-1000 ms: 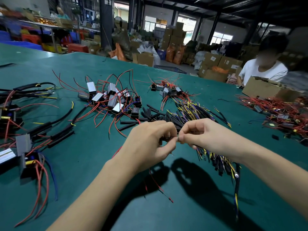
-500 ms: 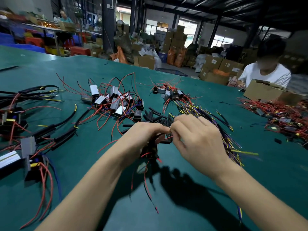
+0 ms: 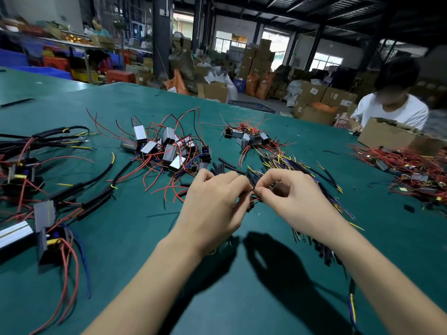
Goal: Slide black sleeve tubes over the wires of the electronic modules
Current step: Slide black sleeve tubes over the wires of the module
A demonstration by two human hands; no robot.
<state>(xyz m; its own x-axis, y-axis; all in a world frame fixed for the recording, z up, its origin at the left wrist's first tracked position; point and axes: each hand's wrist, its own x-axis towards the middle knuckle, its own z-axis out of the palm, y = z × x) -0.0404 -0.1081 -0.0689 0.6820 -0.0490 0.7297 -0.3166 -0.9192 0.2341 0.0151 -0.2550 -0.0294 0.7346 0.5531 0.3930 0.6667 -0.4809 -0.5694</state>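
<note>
Both hands met fingertip to fingertip over the green tabletop [image 3: 242, 298]. Left hand [image 3: 212, 206] curled, fingers pinched on a small dark piece with thin wires; what exactly, too hidden to tell. Right hand [image 3: 290, 201] also curled, thumb and forefinger pinching a short black sleeve tube [image 3: 251, 181] at the point where the hands touched. The tube stood tilted up between the two sets of fingertips.

Just beyond the hands lay a loose heap of black sleeve tubes [image 3: 225, 166]. Under and behind the right hand ran a bundle of yellow, blue and black wires [image 3: 321, 180], trailing toward the near right.

Farther left of centre sat a pile of silver-cased modules [image 3: 159, 147] tangled in red wires. A smaller cluster of modules [image 3: 249, 137] lay behind the wire bundle. At far left, sleeved harnesses [image 3: 72, 189] with black tubing already on them, plus a grey module [image 3: 44, 215] near the edge.

Far right: another red-wired heap [image 3: 411, 165], a cardboard box [image 3: 391, 135], and a second person in a white shirt [image 3: 396, 112] seated behind it. Stacked cartons [image 3: 314, 93] in the background.
</note>
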